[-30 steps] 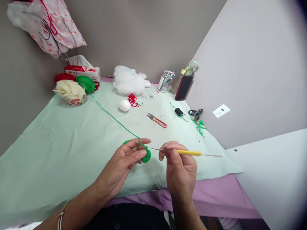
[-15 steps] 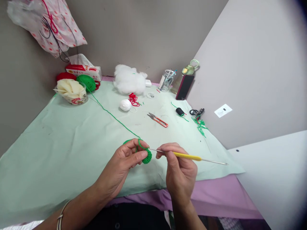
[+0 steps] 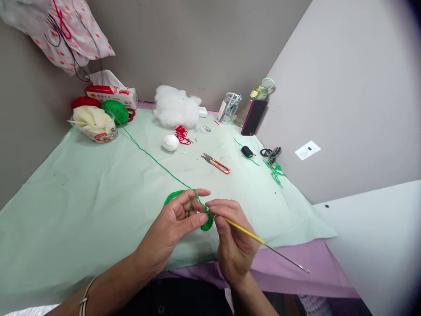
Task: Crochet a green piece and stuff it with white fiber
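My left hand (image 3: 176, 224) pinches a small round green crochet piece (image 3: 208, 223) between thumb and fingers, with green yarn (image 3: 154, 160) looped over the index finger. That strand runs back across the cloth to a green yarn ball (image 3: 115, 110) at the far left. My right hand (image 3: 232, 239) grips a yellow-handled crochet hook (image 3: 250, 235). Its front tip is at the green piece, and its metal rear end slants down to the right past the table edge.
On the pale green cloth (image 3: 82, 193) lie red-handled thread snips (image 3: 215, 163), a white yarn ball (image 3: 171, 142), red thread, white stuffing (image 3: 174, 107), a black spool (image 3: 246, 152), a cup of tools (image 3: 229, 108), a phone, a bottle, a tissue box and a tub.
My right hand moved left to meet the left hand. The hook went from level and apart from the green piece to touching it, its rear end swung downward.
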`<state>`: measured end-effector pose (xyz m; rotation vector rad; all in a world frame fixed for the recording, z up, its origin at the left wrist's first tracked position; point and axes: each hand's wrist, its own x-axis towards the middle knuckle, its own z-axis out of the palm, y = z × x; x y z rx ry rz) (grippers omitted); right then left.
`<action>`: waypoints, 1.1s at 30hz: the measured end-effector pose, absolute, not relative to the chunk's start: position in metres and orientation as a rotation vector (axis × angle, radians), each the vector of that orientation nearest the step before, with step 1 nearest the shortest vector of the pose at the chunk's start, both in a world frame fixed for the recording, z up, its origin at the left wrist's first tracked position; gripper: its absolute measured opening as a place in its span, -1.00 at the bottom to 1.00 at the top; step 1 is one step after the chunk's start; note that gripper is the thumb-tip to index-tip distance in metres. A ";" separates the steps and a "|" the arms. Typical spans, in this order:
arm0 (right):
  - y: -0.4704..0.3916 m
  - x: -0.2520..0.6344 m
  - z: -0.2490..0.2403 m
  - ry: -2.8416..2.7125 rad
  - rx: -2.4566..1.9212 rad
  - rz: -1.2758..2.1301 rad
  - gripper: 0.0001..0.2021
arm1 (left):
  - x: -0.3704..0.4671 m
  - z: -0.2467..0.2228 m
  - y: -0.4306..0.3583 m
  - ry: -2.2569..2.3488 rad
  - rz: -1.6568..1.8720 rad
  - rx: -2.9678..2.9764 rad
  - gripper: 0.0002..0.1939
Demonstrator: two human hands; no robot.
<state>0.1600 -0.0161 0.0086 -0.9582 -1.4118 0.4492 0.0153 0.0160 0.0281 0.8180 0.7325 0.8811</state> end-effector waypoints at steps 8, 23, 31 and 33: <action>-0.008 0.162 0.004 -1.118 -0.954 0.717 -0.79 | 0.006 0.024 0.022 0.653 0.796 0.900 -0.59; -0.002 0.162 0.007 -0.903 -0.782 1.076 -0.85 | 0.003 0.022 0.025 0.739 0.858 0.971 -0.57; -0.006 0.176 0.010 -1.097 -0.823 1.007 -0.81 | 0.001 0.024 0.023 0.792 0.867 1.090 -0.58; -0.007 0.178 0.011 -1.186 -0.850 0.938 -0.80 | 0.001 0.024 0.024 0.810 0.863 1.117 -0.59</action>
